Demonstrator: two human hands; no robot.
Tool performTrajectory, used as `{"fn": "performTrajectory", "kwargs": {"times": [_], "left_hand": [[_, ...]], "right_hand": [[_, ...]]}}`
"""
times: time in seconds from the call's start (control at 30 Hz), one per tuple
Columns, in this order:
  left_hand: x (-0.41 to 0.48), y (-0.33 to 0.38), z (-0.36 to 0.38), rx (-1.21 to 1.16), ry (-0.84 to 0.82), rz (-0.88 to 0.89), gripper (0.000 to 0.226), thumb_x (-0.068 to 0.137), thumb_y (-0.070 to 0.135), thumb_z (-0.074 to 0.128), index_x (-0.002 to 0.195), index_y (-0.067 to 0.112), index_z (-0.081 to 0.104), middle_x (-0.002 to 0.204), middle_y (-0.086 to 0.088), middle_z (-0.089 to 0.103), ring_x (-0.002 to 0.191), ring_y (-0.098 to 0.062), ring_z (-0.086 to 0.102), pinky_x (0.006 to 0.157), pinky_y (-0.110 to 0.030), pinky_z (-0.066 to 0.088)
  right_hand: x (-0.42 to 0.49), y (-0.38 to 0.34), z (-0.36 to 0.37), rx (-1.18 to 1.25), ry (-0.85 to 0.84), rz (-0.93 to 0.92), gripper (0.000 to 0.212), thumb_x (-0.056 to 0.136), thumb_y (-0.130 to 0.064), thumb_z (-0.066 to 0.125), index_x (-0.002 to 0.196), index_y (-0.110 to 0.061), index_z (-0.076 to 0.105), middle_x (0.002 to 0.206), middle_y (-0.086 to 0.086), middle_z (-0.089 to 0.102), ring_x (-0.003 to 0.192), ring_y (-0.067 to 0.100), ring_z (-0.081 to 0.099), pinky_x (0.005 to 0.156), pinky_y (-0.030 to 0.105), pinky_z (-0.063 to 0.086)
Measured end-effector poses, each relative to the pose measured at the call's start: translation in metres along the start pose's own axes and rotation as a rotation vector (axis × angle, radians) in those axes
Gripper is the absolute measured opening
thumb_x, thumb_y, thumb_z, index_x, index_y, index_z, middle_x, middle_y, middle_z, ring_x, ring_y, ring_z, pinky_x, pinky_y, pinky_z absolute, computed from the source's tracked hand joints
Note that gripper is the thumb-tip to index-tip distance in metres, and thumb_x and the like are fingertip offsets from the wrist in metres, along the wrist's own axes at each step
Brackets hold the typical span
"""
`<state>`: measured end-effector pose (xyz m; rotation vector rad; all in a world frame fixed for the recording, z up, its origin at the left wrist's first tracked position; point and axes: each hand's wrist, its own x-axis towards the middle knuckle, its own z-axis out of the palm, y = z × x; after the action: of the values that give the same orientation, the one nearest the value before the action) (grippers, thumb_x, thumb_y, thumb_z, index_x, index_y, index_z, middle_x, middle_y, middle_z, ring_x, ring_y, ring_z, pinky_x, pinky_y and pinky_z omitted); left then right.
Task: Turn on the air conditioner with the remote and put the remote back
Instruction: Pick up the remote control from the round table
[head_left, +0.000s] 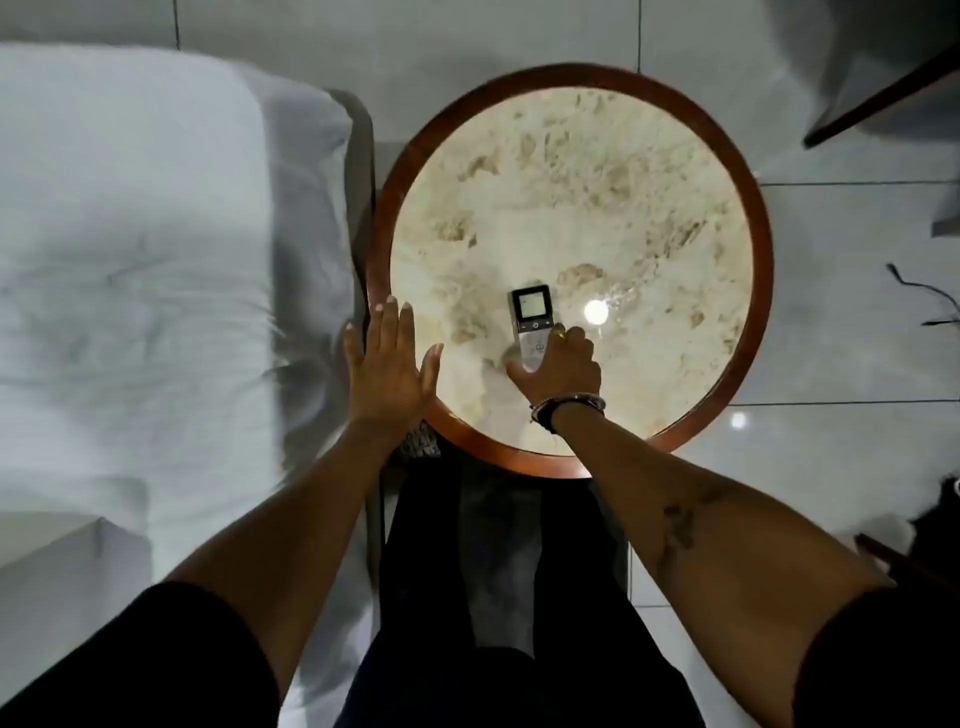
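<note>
Gripping remote (531, 325) by lower end, right hand (563, 366) curls fingers around it; remote lies on round marble table (571, 176), screen up. Left hand (387, 364) flat, fingers spread, holding nothing, over table's left rim beside white bed (130, 234).

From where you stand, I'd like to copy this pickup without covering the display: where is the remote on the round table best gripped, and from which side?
Grip the remote by its lower button half, pinching the two long edges, coming from the near edge of the table. It lies flat with its screen end pointing away, so the near end is nearest; the right hand is already closed there.
</note>
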<state>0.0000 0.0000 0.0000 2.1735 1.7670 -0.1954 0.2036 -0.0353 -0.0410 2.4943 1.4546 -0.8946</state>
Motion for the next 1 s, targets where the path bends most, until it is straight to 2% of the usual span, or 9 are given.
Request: {"fn": "performTrajectory", "kwargs": {"times": [0.07,0.17,0.23,0.37,0.5,0.63,0.73,0.83,1.0], "left_hand": [[0.004,0.000,0.011,-0.050,-0.015,-0.054,0.062,0.100,0.047,0.034,0.145,0.004,0.035,0.152,-0.020,0.038,0.143,-0.033,0.030,0.116,-0.057,0.015],[0.006,0.000,0.026,-0.066,-0.046,-0.042,0.063,0.100,0.048,0.032,0.147,0.005,0.032,0.155,-0.019,0.034,0.145,-0.033,0.026,0.118,-0.057,0.012],[0.008,0.001,0.032,-0.091,-0.067,-0.030,0.065,0.100,0.049,0.032,0.147,0.005,0.031,0.156,-0.018,0.033,0.146,-0.033,0.024,0.118,-0.058,0.013],[0.010,0.006,0.037,-0.158,-0.090,-0.047,0.071,0.097,0.056,0.033,0.150,0.008,0.026,0.158,-0.016,0.028,0.147,-0.031,0.018,0.118,-0.056,0.008],[0.008,0.008,0.033,-0.176,-0.081,-0.032,0.074,0.096,0.061,0.031,0.151,0.011,0.024,0.159,-0.013,0.026,0.148,-0.029,0.017,0.118,-0.052,0.004],[0.015,0.006,0.012,-0.171,-0.012,-0.029,0.072,0.096,0.058,0.034,0.148,0.009,0.029,0.155,-0.017,0.035,0.144,-0.032,0.027,0.117,-0.056,0.011],[0.021,0.009,-0.012,-0.169,0.041,-0.008,0.068,0.095,0.054,0.040,0.144,0.007,0.033,0.150,-0.018,0.041,0.140,-0.033,0.035,0.113,-0.058,0.018],[0.029,0.012,-0.035,-0.178,0.076,0.006,0.067,0.096,0.054,0.040,0.144,0.009,0.032,0.149,-0.018,0.043,0.139,-0.032,0.037,0.112,-0.060,0.021],[0.035,0.018,-0.087,-0.162,0.109,0.043,0.068,0.096,0.060,0.032,0.143,0.011,0.035,0.147,-0.014,0.047,0.136,-0.030,0.042,0.112,-0.061,0.022]], "right_hand": [[0.007,-0.004,0.007,0.005,-0.022,0.042,0.084,0.073,-0.065,0.060,0.132,-0.006,0.047,0.117,0.011,0.050,0.110,0.031,0.049,0.077,0.041,0.049],[0.014,-0.005,0.017,0.065,-0.015,0.126,0.061,0.079,-0.039,0.061,0.128,-0.005,0.050,0.118,0.012,0.050,0.110,0.032,0.050,0.074,0.039,0.047],[0.018,-0.001,0.023,0.098,-0.020,0.168,0.056,0.080,-0.031,0.061,0.129,-0.006,0.049,0.121,0.012,0.050,0.113,0.031,0.049,0.077,0.039,0.049],[0.027,0.004,0.029,0.100,-0.018,0.146,0.070,0.074,-0.043,0.069,0.129,-0.005,0.047,0.120,0.012,0.049,0.112,0.032,0.049,0.075,0.038,0.049],[0.031,0.002,0.021,0.251,-0.095,0.245,0.081,0.057,-0.051,0.078,0.120,-0.009,0.047,0.115,0.009,0.047,0.107,0.028,0.050,0.081,0.039,0.049],[0.031,-0.003,-0.012,0.584,-0.225,0.363,0.082,0.042,-0.059,0.081,0.100,-0.012,0.048,0.095,0.001,0.050,0.078,0.017,0.052,0.056,0.022,0.044],[0.028,0.001,-0.036,0.840,-0.270,0.378,0.051,0.060,-0.039,0.078,0.094,-0.012,0.051,0.080,0.000,0.056,0.073,0.021,0.058,0.048,0.023,0.042],[0.030,0.004,-0.059,1.132,-0.287,0.408,0.019,0.076,-0.017,0.076,0.087,-0.011,0.062,0.079,0.006,0.065,0.068,0.022,0.062,0.045,0.026,0.053],[0.021,-0.014,-0.124,1.375,-0.370,0.263,0.013,0.076,-0.016,0.081,0.079,-0.014,0.069,0.075,0.008,0.071,0.065,0.027,0.069,0.053,0.031,0.055]]}}
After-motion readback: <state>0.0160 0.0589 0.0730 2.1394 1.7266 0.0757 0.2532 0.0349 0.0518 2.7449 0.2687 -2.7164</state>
